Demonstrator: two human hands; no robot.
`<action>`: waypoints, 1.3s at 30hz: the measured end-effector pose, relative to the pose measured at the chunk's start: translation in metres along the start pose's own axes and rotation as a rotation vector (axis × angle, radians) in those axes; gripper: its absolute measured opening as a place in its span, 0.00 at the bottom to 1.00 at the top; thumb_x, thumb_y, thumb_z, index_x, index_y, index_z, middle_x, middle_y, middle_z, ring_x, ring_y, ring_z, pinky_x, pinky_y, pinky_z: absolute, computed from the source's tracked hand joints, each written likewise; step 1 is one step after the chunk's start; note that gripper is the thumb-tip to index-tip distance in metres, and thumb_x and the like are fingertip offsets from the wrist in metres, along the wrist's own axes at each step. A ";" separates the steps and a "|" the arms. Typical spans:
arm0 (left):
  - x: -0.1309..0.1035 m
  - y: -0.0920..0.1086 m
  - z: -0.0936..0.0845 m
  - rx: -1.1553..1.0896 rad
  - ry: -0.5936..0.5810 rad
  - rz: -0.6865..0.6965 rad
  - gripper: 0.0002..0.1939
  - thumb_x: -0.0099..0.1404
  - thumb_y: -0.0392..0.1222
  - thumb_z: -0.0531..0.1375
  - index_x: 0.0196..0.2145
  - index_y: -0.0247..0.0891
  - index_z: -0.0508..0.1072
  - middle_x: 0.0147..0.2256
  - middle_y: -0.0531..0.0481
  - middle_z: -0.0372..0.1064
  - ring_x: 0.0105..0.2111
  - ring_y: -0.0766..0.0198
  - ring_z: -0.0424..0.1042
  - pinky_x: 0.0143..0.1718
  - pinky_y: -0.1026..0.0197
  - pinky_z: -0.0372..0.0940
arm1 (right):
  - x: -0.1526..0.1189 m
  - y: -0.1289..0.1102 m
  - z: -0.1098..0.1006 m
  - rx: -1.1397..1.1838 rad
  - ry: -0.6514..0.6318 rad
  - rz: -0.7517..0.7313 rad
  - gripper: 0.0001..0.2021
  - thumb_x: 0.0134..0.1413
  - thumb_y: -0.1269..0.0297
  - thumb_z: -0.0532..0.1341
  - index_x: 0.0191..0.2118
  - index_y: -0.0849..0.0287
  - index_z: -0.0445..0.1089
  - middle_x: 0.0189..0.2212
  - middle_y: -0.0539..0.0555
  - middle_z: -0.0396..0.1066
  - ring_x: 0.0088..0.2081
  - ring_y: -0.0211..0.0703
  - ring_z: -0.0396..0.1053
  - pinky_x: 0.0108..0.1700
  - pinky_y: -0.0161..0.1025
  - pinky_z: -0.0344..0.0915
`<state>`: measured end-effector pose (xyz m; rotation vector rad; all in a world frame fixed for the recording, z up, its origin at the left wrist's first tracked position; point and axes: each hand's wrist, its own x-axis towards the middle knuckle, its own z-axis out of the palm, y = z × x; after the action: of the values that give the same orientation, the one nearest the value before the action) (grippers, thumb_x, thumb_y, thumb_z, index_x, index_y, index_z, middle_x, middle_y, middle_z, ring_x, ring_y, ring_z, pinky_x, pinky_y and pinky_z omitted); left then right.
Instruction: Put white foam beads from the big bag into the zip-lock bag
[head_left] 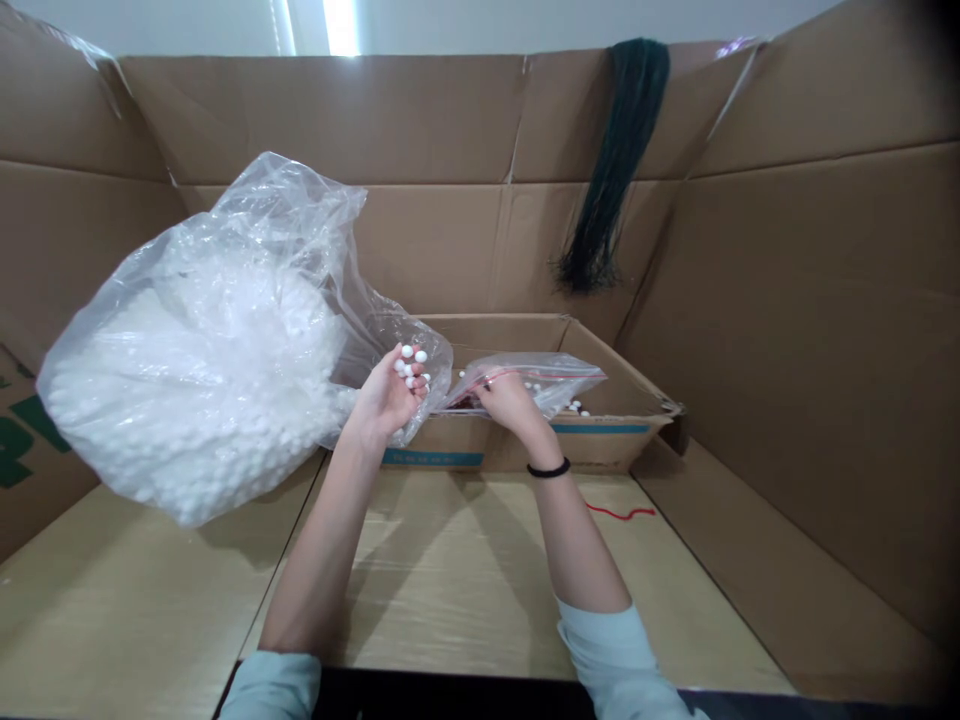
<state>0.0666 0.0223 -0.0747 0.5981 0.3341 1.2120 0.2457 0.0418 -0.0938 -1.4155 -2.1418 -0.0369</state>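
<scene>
My left hand (386, 400) is turned palm up, its fingers curled around several small white balls (407, 368). It is in front of the mouth of a large clear plastic bag (277, 200) full of the same kind of balls. My right hand (508, 398) is at a clear zip-lock bag (566, 372) with a red strip along its edge, and seems to grip it near the opening; its fingertips are partly hidden. The zip-lock bag lies over an open cardboard box (517, 440). More white balls (576, 407) show inside the box.
Tall cardboard walls (420, 120) enclose the table (442, 560) at the back and sides. A bundle of dark green strands (619, 160) hangs over the back wall. A red string (621, 515) lies on the table right of my right forearm.
</scene>
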 end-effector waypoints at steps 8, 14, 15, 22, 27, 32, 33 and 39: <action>-0.002 -0.002 0.003 -0.011 0.011 -0.014 0.12 0.66 0.38 0.49 0.26 0.35 0.65 0.18 0.55 0.57 0.16 0.73 0.57 0.18 0.70 0.55 | -0.003 0.000 -0.018 0.230 -0.088 0.023 0.06 0.47 0.74 0.61 0.30 0.61 0.76 0.30 0.55 0.78 0.31 0.40 0.73 0.36 0.34 0.63; -0.003 -0.003 0.007 0.001 0.047 -0.001 0.12 0.66 0.38 0.49 0.26 0.35 0.65 0.19 0.55 0.58 0.16 0.74 0.57 0.19 0.70 0.56 | -0.005 0.005 -0.017 0.281 -0.077 0.016 0.09 0.45 0.78 0.61 0.31 0.61 0.77 0.31 0.55 0.78 0.33 0.40 0.74 0.36 0.32 0.64; -0.003 -0.004 0.008 0.003 0.053 0.002 0.12 0.66 0.38 0.50 0.26 0.35 0.65 0.19 0.55 0.58 0.16 0.74 0.57 0.19 0.70 0.56 | -0.005 0.004 -0.018 0.282 -0.079 0.019 0.09 0.45 0.77 0.61 0.31 0.61 0.77 0.31 0.54 0.78 0.32 0.40 0.74 0.36 0.31 0.64; -0.001 -0.008 0.008 0.025 0.023 -0.001 0.13 0.66 0.39 0.49 0.25 0.35 0.65 0.20 0.54 0.58 0.16 0.74 0.57 0.19 0.70 0.57 | -0.008 0.002 -0.027 0.282 -0.132 0.048 0.06 0.42 0.75 0.64 0.30 0.62 0.77 0.29 0.54 0.78 0.30 0.40 0.73 0.33 0.31 0.63; -0.002 -0.009 0.007 0.025 0.021 -0.011 0.13 0.66 0.39 0.49 0.25 0.35 0.65 0.19 0.54 0.58 0.16 0.74 0.57 0.20 0.71 0.57 | -0.006 0.004 -0.023 0.259 -0.137 0.067 0.07 0.47 0.74 0.62 0.31 0.61 0.77 0.30 0.54 0.78 0.31 0.39 0.73 0.34 0.31 0.63; -0.001 -0.009 0.005 0.027 0.014 -0.016 0.12 0.65 0.39 0.50 0.25 0.35 0.66 0.19 0.54 0.58 0.16 0.73 0.57 0.19 0.70 0.57 | -0.005 0.006 -0.020 0.226 -0.105 0.064 0.06 0.48 0.71 0.62 0.30 0.62 0.77 0.30 0.55 0.78 0.30 0.40 0.73 0.33 0.32 0.63; -0.001 -0.009 0.004 0.025 0.010 -0.018 0.12 0.65 0.39 0.50 0.25 0.35 0.66 0.19 0.54 0.58 0.16 0.73 0.57 0.19 0.70 0.57 | -0.005 0.006 -0.021 0.230 -0.101 0.044 0.07 0.49 0.72 0.61 0.30 0.61 0.77 0.31 0.55 0.78 0.31 0.41 0.73 0.34 0.33 0.63; -0.001 -0.010 0.005 0.015 0.010 -0.016 0.12 0.66 0.39 0.50 0.26 0.34 0.66 0.20 0.54 0.58 0.17 0.74 0.57 0.19 0.71 0.57 | -0.014 -0.002 -0.038 0.245 -0.136 -0.025 0.12 0.47 0.78 0.59 0.32 0.58 0.78 0.33 0.53 0.78 0.34 0.40 0.74 0.37 0.33 0.64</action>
<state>0.0766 0.0180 -0.0762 0.6013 0.3560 1.1989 0.2651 0.0167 -0.0679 -1.2803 -2.1861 0.3101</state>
